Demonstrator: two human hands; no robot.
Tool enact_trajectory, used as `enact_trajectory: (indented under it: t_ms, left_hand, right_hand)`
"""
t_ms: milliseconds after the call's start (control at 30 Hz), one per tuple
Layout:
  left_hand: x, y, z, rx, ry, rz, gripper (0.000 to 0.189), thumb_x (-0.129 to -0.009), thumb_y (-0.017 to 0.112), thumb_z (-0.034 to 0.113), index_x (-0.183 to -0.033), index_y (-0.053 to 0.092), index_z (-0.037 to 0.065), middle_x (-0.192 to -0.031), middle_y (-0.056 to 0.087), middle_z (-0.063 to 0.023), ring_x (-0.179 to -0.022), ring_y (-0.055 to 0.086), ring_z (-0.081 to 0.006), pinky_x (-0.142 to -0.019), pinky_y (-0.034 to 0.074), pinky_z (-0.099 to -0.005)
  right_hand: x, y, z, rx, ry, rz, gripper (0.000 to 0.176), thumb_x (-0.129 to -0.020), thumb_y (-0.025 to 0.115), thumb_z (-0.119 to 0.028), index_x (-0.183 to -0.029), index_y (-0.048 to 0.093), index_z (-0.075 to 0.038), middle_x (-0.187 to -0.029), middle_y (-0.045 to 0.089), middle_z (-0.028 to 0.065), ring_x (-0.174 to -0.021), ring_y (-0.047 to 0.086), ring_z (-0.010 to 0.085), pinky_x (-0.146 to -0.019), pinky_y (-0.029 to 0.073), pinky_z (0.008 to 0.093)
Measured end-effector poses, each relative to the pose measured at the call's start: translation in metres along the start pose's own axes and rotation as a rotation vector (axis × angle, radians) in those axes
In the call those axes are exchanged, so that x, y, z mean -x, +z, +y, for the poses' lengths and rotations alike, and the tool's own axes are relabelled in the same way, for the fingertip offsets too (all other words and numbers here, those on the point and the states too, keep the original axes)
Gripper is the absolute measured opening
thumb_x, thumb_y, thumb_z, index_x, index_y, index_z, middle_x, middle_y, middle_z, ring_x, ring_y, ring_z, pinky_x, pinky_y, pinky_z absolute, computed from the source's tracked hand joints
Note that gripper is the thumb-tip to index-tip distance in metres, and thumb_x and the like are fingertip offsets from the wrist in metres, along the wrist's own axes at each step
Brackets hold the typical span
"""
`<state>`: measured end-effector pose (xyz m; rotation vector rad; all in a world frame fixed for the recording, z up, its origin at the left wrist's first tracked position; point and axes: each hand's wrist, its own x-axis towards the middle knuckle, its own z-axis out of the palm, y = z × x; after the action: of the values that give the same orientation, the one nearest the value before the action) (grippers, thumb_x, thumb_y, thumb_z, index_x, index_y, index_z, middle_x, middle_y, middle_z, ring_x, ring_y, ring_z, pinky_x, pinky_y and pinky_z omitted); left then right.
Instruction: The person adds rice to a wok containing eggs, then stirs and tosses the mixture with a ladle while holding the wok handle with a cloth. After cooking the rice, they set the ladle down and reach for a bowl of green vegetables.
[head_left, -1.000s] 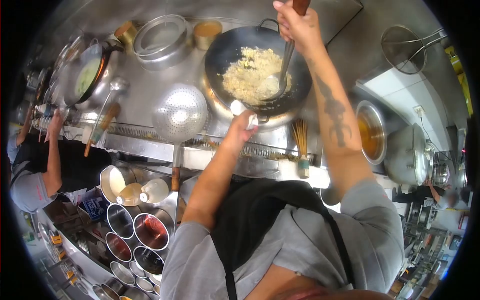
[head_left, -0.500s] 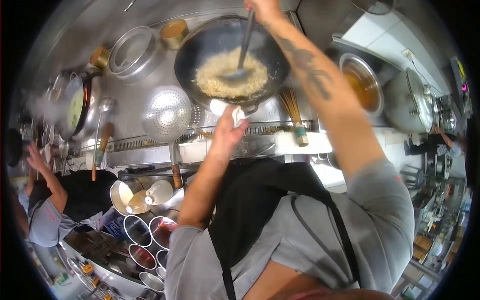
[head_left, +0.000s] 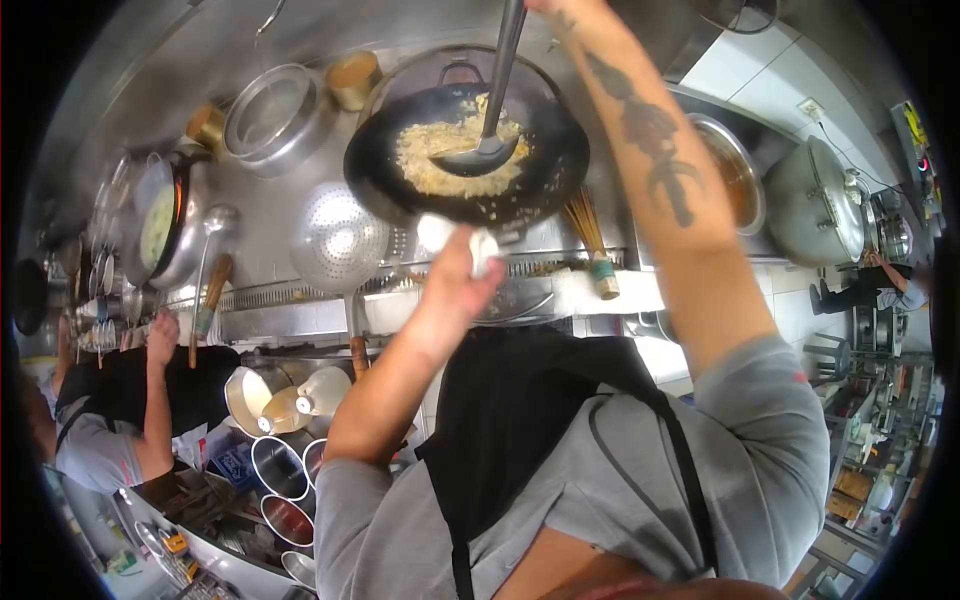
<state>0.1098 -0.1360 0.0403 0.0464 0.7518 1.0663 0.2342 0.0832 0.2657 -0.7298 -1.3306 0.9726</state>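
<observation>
My left hand (head_left: 461,283) is closed on a folded white cloth (head_left: 436,231) at the near edge of a black wok (head_left: 375,175); the wok's handle under it is hidden. At the top edge of the view, my right hand (head_left: 545,6) grips the long handle of a ladle (head_left: 478,158), partly cut off by the frame. The ladle's bowl rests among fried rice (head_left: 420,148) with yellow egg-like bits. The wok sits tilted, with its far loop handle showing and the round burner rim visible behind it.
Left of the wok lie a perforated strainer (head_left: 340,238) and a metal pot (head_left: 268,115). A bamboo brush (head_left: 600,262) and a steel bowl (head_left: 748,205) are on the right. White jugs (head_left: 328,390) and seasoning pots (head_left: 280,467) stand lower left, near a co-worker (head_left: 105,440).
The wok has come toward me and tilted, baring the burner rim behind. My left hand moved with it. The ladle now shows its bowl more clearly in the rice. The co-worker's arm has lowered.
</observation>
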Motion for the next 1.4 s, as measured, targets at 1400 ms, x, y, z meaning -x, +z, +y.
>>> enact_trajectory:
  t_ms: [1400]
  left_hand:
    - [-0.148,-0.069,0.014,0.007,-0.017,0.159,0.012,-0.084,0.061,0.013,-0.092,0.052,0.010,-0.080,0.057,-0.0048,-0.068,0.054,-0.0169,-0.048,0.042,-0.0282]
  right_hand:
    - [-0.013,0.044,0.109,0.236,-0.037,-0.147,0.033,-0.088,0.064,-0.026,-0.064,0.050,-0.010,-0.052,0.045,-0.0039,-0.042,0.040,0.0075,-0.040,0.031,0.0263]
